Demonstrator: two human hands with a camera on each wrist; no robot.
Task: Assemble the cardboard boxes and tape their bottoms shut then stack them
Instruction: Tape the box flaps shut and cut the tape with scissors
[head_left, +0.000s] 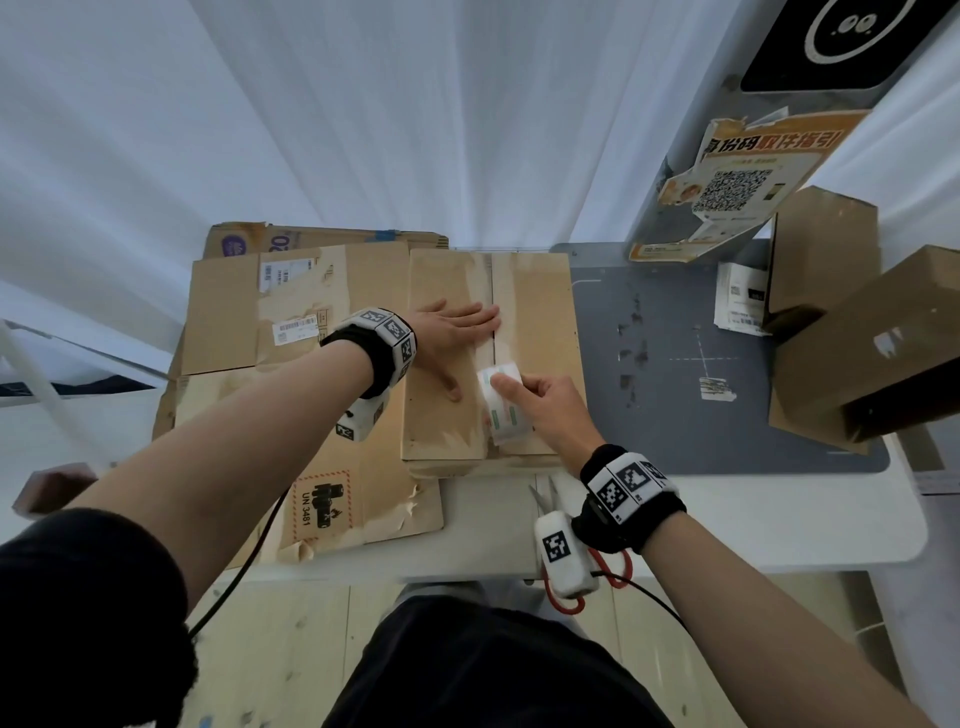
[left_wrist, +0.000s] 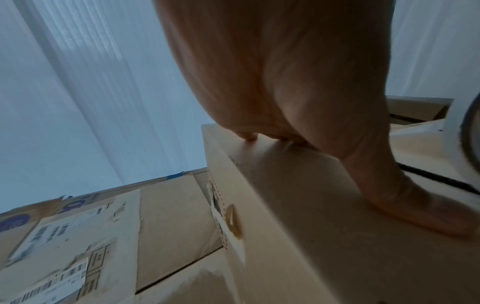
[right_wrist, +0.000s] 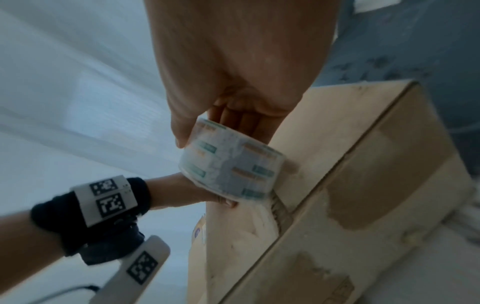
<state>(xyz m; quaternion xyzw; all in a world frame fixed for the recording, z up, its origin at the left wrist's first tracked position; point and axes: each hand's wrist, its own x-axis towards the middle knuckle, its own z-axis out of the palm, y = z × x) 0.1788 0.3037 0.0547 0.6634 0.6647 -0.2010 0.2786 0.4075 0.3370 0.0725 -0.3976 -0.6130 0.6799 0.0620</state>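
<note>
Your right hand (head_left: 550, 410) holds the tape roll (head_left: 504, 405), thumb on one side and fingers curled through or behind it, the roll set on the centre seam (head_left: 492, 306) near the box's front edge. Your left hand (head_left: 449, 338) lies flat, fingers straight, pressing the left flap of the box (head_left: 535, 322). The box stands bottom-up on the table (head_left: 498, 519), partly over flattened cartons (head_left: 228, 312).

Judgement: the empty box is light and will slide or cave under a hard pull, so keep the flat palm beside the seam. The worn, scuffed flaps may bond poorly. The roll is stiff; hold it by its sides. Scissors (head_left: 613, 566) lie under your right wrist; finished boxes (head_left: 872, 338) sit well apart at right.
</note>
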